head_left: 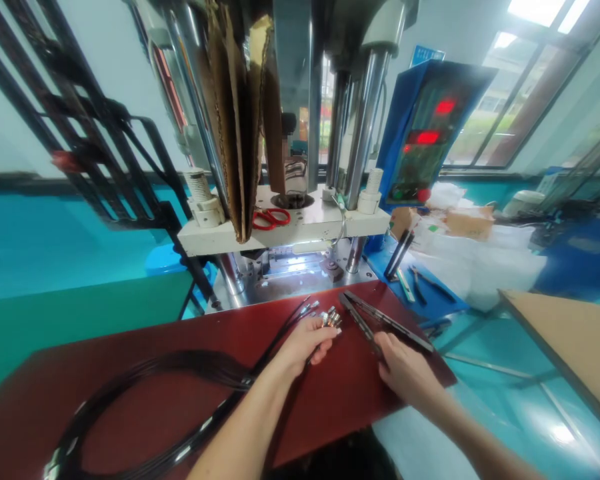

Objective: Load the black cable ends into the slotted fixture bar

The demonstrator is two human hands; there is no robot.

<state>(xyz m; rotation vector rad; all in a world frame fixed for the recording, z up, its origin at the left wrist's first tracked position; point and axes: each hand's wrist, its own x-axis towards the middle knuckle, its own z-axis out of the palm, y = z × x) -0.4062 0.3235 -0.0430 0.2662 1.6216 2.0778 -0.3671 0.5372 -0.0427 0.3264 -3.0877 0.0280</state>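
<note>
My left hand (307, 343) is closed around several black cable ends, whose shiny metal connectors (332, 317) stick out past the fingers. A few more cable tips (311, 307) lie just beyond it. From there a coil of black cable (145, 365) with light tags spreads over the dark red tabletop (205, 333) to the left. My right hand (403, 367) grips the near end of a dark slotted metal bar (363, 325). A second dark bar (393, 322) lies beside it, the two forming a V that meets at the far end.
Behind the table stands a press (285, 230) with a lit gap, red-handled scissors (270, 219) and cardboard (237, 133) on its upper plate. To the right are a blue control box (405, 120) and a blue shelf (443, 308) with pliers (433, 283) and a cutter (406, 285).
</note>
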